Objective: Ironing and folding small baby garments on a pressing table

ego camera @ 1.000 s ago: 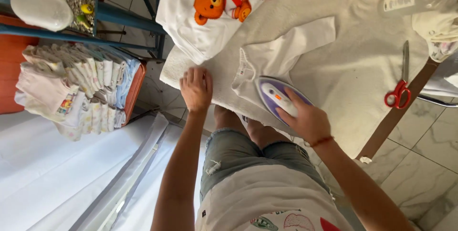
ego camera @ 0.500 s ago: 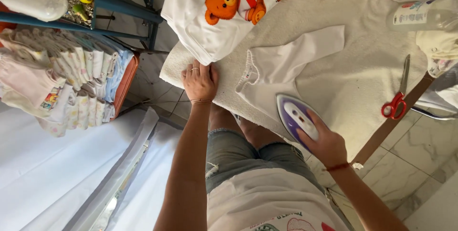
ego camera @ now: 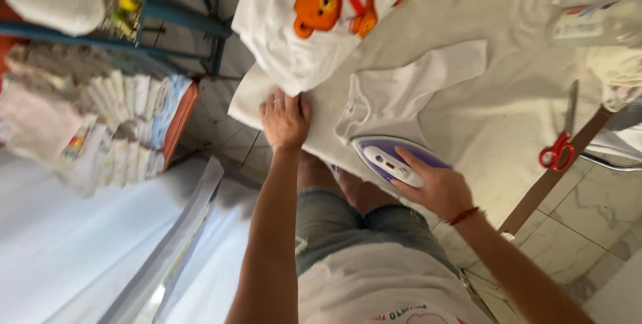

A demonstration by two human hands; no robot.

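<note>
Your right hand (ego camera: 438,190) has its grip closed around the handle of the purple and white steam iron (ego camera: 394,158), which sits on the lower edge of the small plain white cotton garment (ego camera: 401,96) spread flat on the pale cloth-covered counter (ego camera: 508,130). Your left hand (ego camera: 284,120) lies flat, fingers spread and holding nothing, on the cloth just beside the garment, away from the iron. Beyond the garment lies a white shirt with an orange bear print (ego camera: 314,16), and red-handled scissors (ego camera: 558,143) rest well apart from it near the counter's edge.
</note>
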